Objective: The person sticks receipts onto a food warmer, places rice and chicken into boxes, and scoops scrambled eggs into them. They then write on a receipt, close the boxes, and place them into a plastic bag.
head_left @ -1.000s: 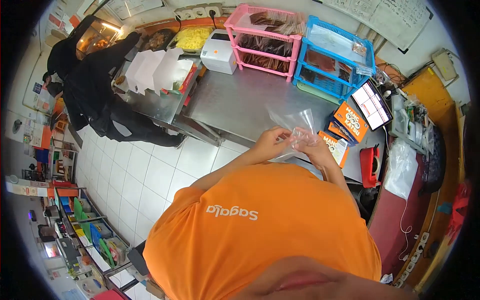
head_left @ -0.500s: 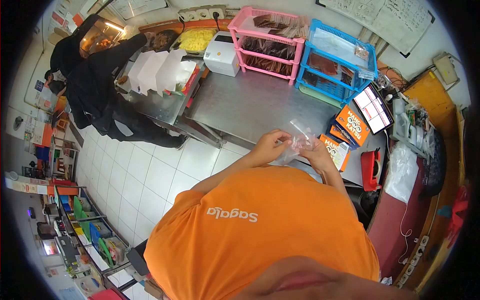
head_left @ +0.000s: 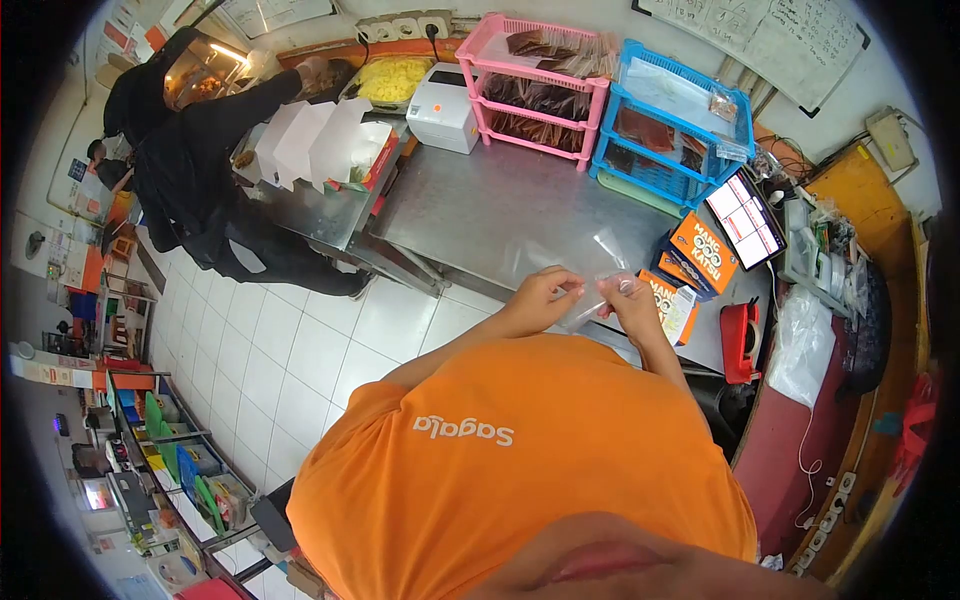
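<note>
Both hands are raised over the front edge of the steel table, close in front of the orange shirt. A clear plastic bag is stretched between them. My left hand, at the left, has its fingertips pinched on the bag's left side. On the other side my right hand grips the bag with curled fingers. Just beyond the right hand stand orange boxes, and a lower orange box is beside its wrist.
A co-worker in black reaches over a counter with white cartons. A white printer, pink trays and blue trays line the back. A red tape dispenser and a screen are at the right.
My hands have moved slightly apart, and the bag is spread more between them. The co-worker's arm has shifted a little at the back counter, and another person is more visible at far left.
</note>
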A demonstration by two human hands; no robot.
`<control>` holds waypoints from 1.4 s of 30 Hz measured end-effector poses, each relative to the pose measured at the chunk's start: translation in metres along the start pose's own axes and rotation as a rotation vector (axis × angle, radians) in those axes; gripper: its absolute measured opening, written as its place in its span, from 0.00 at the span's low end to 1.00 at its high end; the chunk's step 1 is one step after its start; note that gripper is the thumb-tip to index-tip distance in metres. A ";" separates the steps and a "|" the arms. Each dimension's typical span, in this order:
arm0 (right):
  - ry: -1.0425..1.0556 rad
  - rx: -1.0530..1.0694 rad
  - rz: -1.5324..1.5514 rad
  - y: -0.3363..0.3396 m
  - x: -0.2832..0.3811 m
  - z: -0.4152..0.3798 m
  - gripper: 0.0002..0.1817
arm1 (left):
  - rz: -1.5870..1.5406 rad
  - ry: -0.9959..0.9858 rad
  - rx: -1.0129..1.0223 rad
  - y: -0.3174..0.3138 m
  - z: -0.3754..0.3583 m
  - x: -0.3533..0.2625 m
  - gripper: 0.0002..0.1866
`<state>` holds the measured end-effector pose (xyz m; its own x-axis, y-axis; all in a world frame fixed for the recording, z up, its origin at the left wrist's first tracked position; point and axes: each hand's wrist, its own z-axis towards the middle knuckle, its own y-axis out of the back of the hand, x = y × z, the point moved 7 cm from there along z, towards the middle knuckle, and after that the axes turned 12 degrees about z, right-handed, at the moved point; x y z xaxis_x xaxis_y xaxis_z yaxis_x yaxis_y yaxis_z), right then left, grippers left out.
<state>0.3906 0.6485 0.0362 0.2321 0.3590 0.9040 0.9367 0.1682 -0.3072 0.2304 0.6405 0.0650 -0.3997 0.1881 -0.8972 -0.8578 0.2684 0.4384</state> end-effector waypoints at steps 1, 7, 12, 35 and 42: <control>-0.033 -0.057 -0.038 0.005 -0.002 0.000 0.08 | 0.000 -0.001 -0.001 0.000 -0.001 -0.001 0.12; 0.024 -0.015 -0.083 0.000 0.002 -0.007 0.07 | 0.025 -0.028 0.030 -0.007 -0.003 -0.001 0.12; -0.029 -0.092 -0.055 0.005 -0.004 0.001 0.09 | 0.035 -0.089 0.102 -0.015 -0.004 -0.010 0.15; -0.204 0.029 0.177 -0.009 -0.020 0.022 0.17 | -1.124 0.460 0.209 -0.038 0.009 0.013 0.09; -0.238 0.214 0.529 -0.027 -0.005 0.027 0.20 | -0.488 0.178 0.161 0.003 0.033 0.017 0.06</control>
<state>0.3575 0.6674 0.0318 0.5630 0.6352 0.5288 0.6314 0.0823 -0.7711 0.2318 0.6762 0.0529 -0.0283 -0.1533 -0.9878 -0.9024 0.4290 -0.0407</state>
